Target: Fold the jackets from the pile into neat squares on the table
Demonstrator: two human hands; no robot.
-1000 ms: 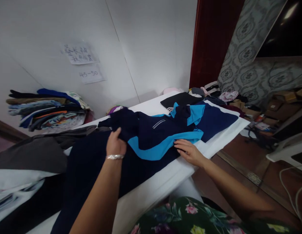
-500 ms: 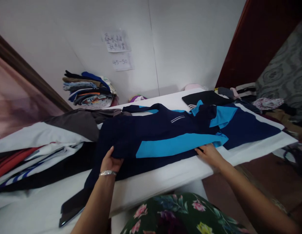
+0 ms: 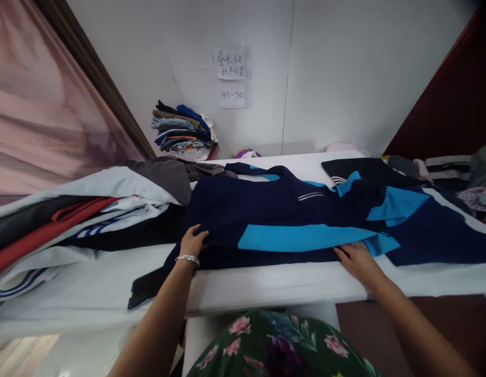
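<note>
Now the left hand (image 3: pixel 192 242) pinches the navy-and-blue jacket (image 3: pixel 290 220) by its near hem, while the right hand (image 3: pixel 359 260) presses flat, fingers spread, beside the jacket's blue stripe (image 3: pixel 301 237).

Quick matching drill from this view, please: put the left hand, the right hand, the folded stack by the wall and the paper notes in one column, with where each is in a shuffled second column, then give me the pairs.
Column 1:
1. left hand
2. right hand
3. folded clothes stack
4. paper notes

Column 2:
A. stuck on the white wall
B. gripping the navy edge of the navy and blue jacket
C. lying flat on the jacket's near edge, beside the light blue panel
D. piled against the wall behind the white table

Pairs: 1-B, 2-C, 3-D, 4-A
</note>
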